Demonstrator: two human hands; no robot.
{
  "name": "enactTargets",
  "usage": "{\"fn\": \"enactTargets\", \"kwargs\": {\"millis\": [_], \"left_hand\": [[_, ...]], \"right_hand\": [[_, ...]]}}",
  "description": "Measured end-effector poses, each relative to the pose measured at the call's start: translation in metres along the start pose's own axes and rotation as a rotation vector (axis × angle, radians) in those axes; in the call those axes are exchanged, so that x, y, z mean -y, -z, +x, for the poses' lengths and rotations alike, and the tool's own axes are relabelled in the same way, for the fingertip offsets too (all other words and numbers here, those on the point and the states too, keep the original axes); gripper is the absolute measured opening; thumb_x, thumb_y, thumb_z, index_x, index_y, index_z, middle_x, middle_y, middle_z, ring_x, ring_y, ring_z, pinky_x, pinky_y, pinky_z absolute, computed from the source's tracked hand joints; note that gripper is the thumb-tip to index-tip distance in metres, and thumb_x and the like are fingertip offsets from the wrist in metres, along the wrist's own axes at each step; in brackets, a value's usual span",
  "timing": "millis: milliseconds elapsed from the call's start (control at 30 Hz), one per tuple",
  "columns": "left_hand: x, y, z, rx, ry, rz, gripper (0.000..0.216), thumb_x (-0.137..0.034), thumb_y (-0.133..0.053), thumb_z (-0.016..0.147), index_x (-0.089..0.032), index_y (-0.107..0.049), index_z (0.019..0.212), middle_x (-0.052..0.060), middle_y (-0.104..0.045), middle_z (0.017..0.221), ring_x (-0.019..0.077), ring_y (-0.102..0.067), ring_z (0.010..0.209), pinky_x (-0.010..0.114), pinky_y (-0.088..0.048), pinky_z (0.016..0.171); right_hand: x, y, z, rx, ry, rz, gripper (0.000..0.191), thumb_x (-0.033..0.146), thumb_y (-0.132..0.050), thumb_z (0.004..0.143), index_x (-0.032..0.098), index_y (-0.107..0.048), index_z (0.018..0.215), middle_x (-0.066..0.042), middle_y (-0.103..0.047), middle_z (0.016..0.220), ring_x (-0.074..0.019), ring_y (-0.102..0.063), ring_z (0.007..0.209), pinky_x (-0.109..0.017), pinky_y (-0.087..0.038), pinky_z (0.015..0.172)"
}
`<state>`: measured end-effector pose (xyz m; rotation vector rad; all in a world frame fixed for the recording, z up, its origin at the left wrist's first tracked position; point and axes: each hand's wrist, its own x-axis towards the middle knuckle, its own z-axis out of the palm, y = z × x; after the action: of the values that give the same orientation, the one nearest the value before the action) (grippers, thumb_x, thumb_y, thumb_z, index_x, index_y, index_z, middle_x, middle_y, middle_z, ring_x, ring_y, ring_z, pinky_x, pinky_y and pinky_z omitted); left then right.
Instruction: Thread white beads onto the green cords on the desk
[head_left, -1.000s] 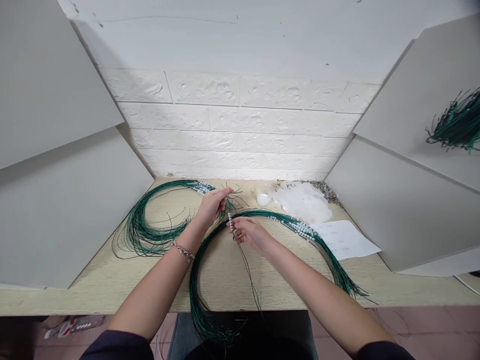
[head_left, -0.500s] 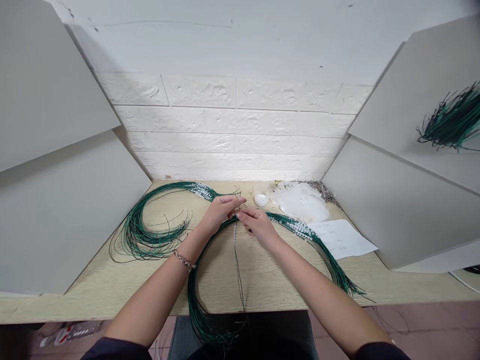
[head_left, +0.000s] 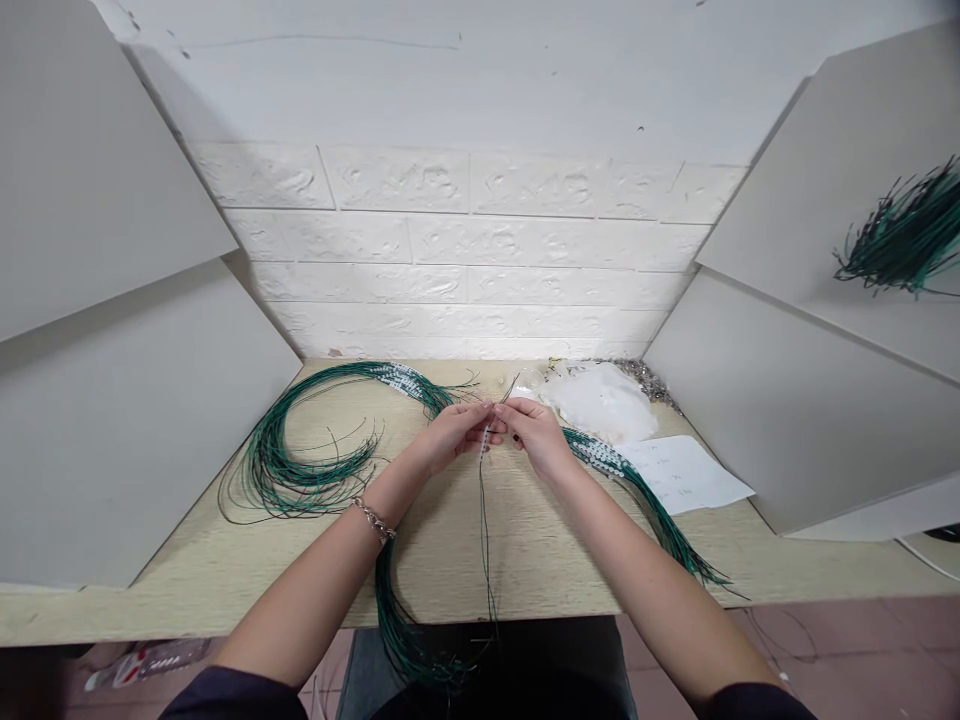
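Note:
My left hand and my right hand meet above the table, thumbs and fingertips pinched together on a thin green and black wire pair. White beads or marker sleeves sit on the pair just below the fingers. Its short ends poke up past my fingertips, while the long part hangs down toward the table's front edge. Behind and under my hands curves a thick bundle of green and black wires with a white-marked band. Part of that bundle is hidden by my hands and left forearm.
On the left lies a second, curled wire bundle. A clear plastic bag with white contents rests near the wall, beside small metal pieces and a paper sheet. Grey panels flank the table. More wires hang at upper right.
Both hands have shifted slightly right and come closer together. The wire pair's white section is now tilted at my fingertips, and its upper ends point up to the right.

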<state>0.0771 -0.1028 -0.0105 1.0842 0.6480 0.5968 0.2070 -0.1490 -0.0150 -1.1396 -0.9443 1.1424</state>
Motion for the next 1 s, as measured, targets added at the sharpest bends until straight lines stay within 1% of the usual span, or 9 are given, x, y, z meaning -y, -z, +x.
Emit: {"fn": "enactTargets", "kwargs": {"millis": [133, 200, 367, 433, 600, 667, 833, 1000], "left_hand": [[0.0014, 0.0008, -0.0005, 0.044, 0.019, 0.009, 0.029, -0.037, -0.065, 0.065, -0.01, -0.061, 0.074, 0.006, -0.059, 0.07, 0.0088, -0.052, 0.056, 0.018, -0.034, 0.047], [0.0016, 0.0009, -0.0007, 0.054, 0.018, 0.01, 0.027, -0.035, -0.065, 0.065, -0.01, -0.061, 0.072, 0.005, -0.058, 0.068, 0.008, -0.051, 0.055, 0.017, -0.034, 0.047], [0.0009, 0.0, -0.0011, 0.082, 0.003, 0.04, 0.026, -0.035, -0.063, 0.067, -0.009, -0.061, 0.068, 0.004, -0.057, 0.065, 0.0069, -0.047, 0.052, 0.017, -0.032, 0.046], [0.0004, -0.0008, -0.0016, 0.091, 0.014, 0.072, 0.026, -0.035, -0.062, 0.068, -0.009, -0.061, 0.067, 0.004, -0.057, 0.064, 0.0065, -0.046, 0.051, 0.017, -0.032, 0.046], [0.0016, -0.0028, -0.003, 0.079, 0.033, 0.162, 0.027, -0.036, -0.061, 0.068, -0.01, -0.061, 0.063, 0.005, -0.057, 0.062, 0.0067, -0.044, 0.048, 0.018, -0.032, 0.046], [0.0025, -0.0029, -0.0029, 0.077, 0.033, 0.166, 0.027, -0.037, -0.061, 0.068, -0.01, -0.061, 0.063, 0.005, -0.057, 0.062, 0.0072, -0.044, 0.048, 0.019, -0.033, 0.046], [0.003, -0.0018, -0.0023, 0.092, 0.053, 0.141, 0.024, -0.035, -0.061, 0.069, -0.011, -0.062, 0.064, 0.005, -0.059, 0.064, 0.0082, -0.048, 0.053, 0.019, -0.037, 0.05], [0.0025, -0.0018, -0.0021, 0.088, 0.085, 0.127, 0.022, -0.033, -0.062, 0.068, -0.011, -0.062, 0.065, 0.006, -0.06, 0.064, 0.0087, -0.049, 0.053, 0.02, -0.039, 0.05]], "right_hand": [[-0.0004, 0.0011, 0.0002, -0.044, 0.003, 0.001, 0.025, 0.037, -0.065, 0.059, 0.015, -0.062, 0.069, 0.002, -0.052, 0.055, -0.0051, -0.038, 0.044, -0.017, -0.024, 0.038], [-0.0022, 0.0011, 0.0006, -0.038, -0.002, 0.01, 0.024, 0.037, -0.064, 0.06, 0.015, -0.061, 0.068, 0.003, -0.05, 0.052, -0.0052, -0.037, 0.043, -0.017, -0.025, 0.037], [-0.0066, 0.0001, 0.0018, -0.004, -0.01, 0.047, 0.023, 0.037, -0.062, 0.062, 0.015, -0.056, 0.064, 0.004, -0.049, 0.047, -0.0069, -0.04, 0.041, -0.019, -0.029, 0.038], [-0.0072, 0.0, 0.0028, -0.023, -0.004, 0.058, 0.024, 0.039, -0.062, 0.062, 0.015, -0.055, 0.063, 0.004, -0.048, 0.048, -0.0065, -0.039, 0.04, -0.02, -0.03, 0.038], [-0.0066, 0.0026, 0.0059, -0.138, 0.032, 0.072, 0.027, 0.041, -0.064, 0.06, 0.015, -0.054, 0.063, 0.004, -0.049, 0.054, -0.0059, -0.037, 0.041, -0.02, -0.03, 0.037], [-0.0065, 0.0038, 0.0066, -0.148, 0.049, 0.052, 0.028, 0.041, -0.063, 0.06, 0.015, -0.054, 0.063, 0.004, -0.048, 0.053, -0.0058, -0.035, 0.04, -0.02, -0.029, 0.036], [-0.0075, 0.0048, 0.0068, -0.146, 0.058, 0.037, 0.029, 0.044, -0.061, 0.062, 0.016, -0.053, 0.066, 0.006, -0.039, 0.046, -0.0059, -0.032, 0.038, -0.02, -0.028, 0.035], [-0.0087, 0.0044, 0.0067, -0.146, 0.084, 0.051, 0.03, 0.045, -0.06, 0.063, 0.016, -0.051, 0.064, 0.006, -0.039, 0.045, -0.006, -0.032, 0.037, -0.02, -0.027, 0.035]]}}
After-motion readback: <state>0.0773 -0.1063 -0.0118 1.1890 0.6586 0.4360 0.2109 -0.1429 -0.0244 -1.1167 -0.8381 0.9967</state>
